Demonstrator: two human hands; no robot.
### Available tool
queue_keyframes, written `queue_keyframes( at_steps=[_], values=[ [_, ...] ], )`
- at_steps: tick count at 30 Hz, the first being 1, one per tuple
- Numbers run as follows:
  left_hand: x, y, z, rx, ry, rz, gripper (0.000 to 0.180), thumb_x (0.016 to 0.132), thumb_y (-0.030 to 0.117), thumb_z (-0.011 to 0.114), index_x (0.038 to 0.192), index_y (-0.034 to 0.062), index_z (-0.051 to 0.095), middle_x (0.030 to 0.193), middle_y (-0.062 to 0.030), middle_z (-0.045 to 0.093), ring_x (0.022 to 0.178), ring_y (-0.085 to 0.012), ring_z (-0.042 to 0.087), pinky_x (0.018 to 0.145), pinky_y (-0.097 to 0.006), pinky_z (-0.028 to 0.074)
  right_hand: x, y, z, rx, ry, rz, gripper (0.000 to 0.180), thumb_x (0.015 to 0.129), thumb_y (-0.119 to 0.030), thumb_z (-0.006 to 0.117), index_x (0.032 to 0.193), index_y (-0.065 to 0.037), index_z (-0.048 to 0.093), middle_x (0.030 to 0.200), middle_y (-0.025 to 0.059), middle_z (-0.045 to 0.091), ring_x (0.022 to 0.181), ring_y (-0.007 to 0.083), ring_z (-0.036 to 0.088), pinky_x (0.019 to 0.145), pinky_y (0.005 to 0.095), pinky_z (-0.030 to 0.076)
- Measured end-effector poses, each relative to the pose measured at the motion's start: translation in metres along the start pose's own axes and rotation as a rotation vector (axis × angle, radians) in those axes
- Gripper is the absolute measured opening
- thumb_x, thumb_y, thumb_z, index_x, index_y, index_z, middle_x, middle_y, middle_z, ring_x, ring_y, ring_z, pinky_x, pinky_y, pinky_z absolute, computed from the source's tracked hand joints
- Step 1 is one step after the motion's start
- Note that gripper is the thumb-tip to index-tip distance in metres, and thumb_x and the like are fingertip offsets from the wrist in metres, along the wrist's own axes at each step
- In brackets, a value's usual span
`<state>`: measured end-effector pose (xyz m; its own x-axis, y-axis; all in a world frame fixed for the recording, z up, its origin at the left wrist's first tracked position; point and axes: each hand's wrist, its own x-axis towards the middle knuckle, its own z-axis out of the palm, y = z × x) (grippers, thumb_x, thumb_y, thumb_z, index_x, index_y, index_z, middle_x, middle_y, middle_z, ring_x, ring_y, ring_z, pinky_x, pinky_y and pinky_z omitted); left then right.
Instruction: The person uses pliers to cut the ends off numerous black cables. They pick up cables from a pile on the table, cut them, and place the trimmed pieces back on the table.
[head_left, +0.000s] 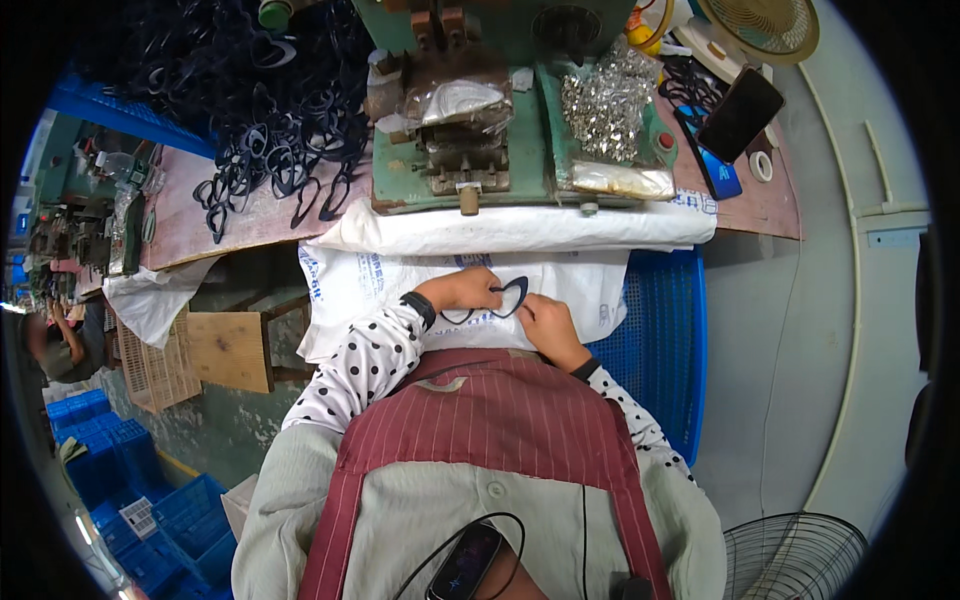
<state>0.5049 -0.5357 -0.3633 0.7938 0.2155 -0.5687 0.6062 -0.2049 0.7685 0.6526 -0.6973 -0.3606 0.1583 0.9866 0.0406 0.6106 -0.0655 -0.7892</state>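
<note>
Over the white sack cloth (pixel 400 285) on my lap, I hold a dark spectacle frame (pixel 520 284) with bare rims. My left hand (pixel 466 289) is closed on one side of it, the fingers partly covering that rim. The fingertips of my right hand (pixel 549 325) pinch its other end; whether a small part is also between them cannot be made out. Just ahead stands a green bench machine (pixel 385 165) with a metal head. To its right, small shiny metal pieces (pixel 608 105) lie heaped in a green tray.
A tangled heap of dark spectacle frames (pixel 265 150) covers the bench's left side. Two phones (pixel 741 115) and a tape roll (pixel 762 166) lie at the right. A blue crate (pixel 665 350) stands by my right side. Far left, a person (pixel 62 345) sits near blue crates (pixel 120 455).
</note>
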Motion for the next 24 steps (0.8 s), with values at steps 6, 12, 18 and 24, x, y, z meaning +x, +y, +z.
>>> queue_keyframes(
  at_steps=[6,12,18,24],
  values=[
    [0.004,-0.016,-0.006,-0.268,-0.053,-0.191,0.023,0.084,0.026,0.065,0.082,0.0031,0.068,0.066,-0.0009,0.061,0.056,-0.011,0.049,0.048,-0.029,0.039,0.007,0.007,0.016,-0.054,-0.06,0.004,0.01,0.083,-0.01,0.063,0.085,-0.001,0.065,0.081,0.0192,0.065,0.074,0.0379,0.063,0.068,0.0448,0.05],
    [-0.015,-0.025,-0.007,-0.54,0.097,-0.323,0.022,0.092,0.029,0.06,0.093,0.0082,0.067,0.077,0.0027,0.061,0.059,-0.0043,0.047,0.044,-0.019,0.033,0.009,0.02,0.044,-0.201,-0.114,-0.103,0.009,0.08,-0.009,0.063,0.079,0.0,0.062,0.079,0.017,0.065,0.073,0.0347,0.064,0.067,0.0423,0.052],
    [-0.055,-0.029,-0.002,-0.726,0.214,-0.22,0.026,0.099,0.029,0.055,0.103,0.0049,0.064,0.094,0.0028,0.063,0.074,-0.0032,0.055,0.049,-0.017,0.039,0.028,0.004,0.067,-0.476,-0.269,-0.163,0.008,0.072,-0.01,0.064,0.073,-0.002,0.064,0.07,0.0188,0.065,0.065,0.0338,0.066,0.061,0.0414,0.054],
    [-0.123,-0.008,-0.022,-0.631,0.203,-0.144,0.026,0.1,0.027,0.053,0.099,0.0028,0.062,0.09,-0.0011,0.062,0.075,-0.0069,0.057,0.058,-0.021,0.048,0.037,0.004,0.067,-0.501,-0.321,-0.024,0.01,0.067,-0.012,0.067,0.071,-0.004,0.071,0.077,0.0196,0.069,0.074,0.0346,0.069,0.067,0.0434,0.055]
  ],
)
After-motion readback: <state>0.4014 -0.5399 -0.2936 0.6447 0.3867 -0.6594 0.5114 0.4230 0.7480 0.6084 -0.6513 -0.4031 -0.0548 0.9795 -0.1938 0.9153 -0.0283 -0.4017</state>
